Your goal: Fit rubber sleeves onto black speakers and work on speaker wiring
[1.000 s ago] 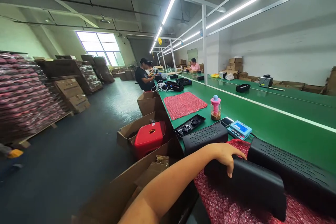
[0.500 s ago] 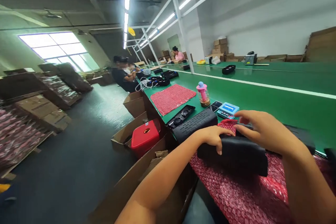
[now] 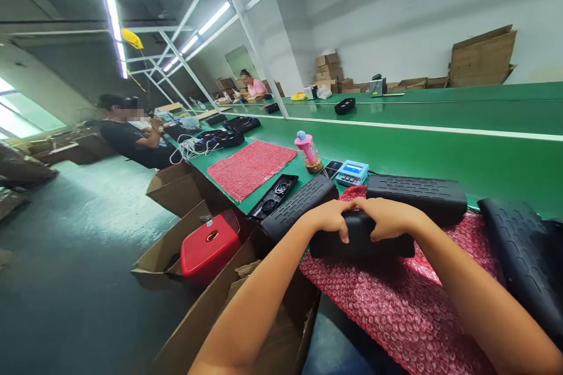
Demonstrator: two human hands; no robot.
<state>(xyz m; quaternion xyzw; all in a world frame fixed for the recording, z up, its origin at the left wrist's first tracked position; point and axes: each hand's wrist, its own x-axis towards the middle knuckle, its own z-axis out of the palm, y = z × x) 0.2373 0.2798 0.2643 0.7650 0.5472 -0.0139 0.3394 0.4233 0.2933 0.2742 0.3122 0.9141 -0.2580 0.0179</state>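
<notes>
Left hand: your left hand (image 3: 331, 220) clasps the left part of the black housing (image 3: 365, 244); its fingers curl close together over the top edge and down the near face; thumb hidden.
Right hand: your right hand (image 3: 389, 218) clasps the same housing just beside the left hand, fingertips almost touching it; fingers bent over the top edge, pressed to the surface.
Black housing: it stands on its long edge on the red bubble-wrap sheet (image 3: 387, 310), at the near edge of the green bench (image 3: 440, 158), smooth face toward you.
Ribbed covers: one black ribbed cover (image 3: 299, 206) lies just left of the housing; a second ribbed cover (image 3: 417, 193) lies just behind it; a third ribbed cover (image 3: 519, 246) lies to your right, apart from both hands.
Bench items: a blue meter (image 3: 352, 171), a phone (image 3: 332, 167) and a pink bottle (image 3: 308, 151) sit beyond the covers; a black fan tray (image 3: 277, 193) lies near a second bubble-wrap mat (image 3: 250, 165).
Below the bench: a red case (image 3: 209, 246) rests in an open carton (image 3: 153, 258).
Other people: one co-worker (image 3: 132, 137) sits further along the bench; hands too small to read.
</notes>
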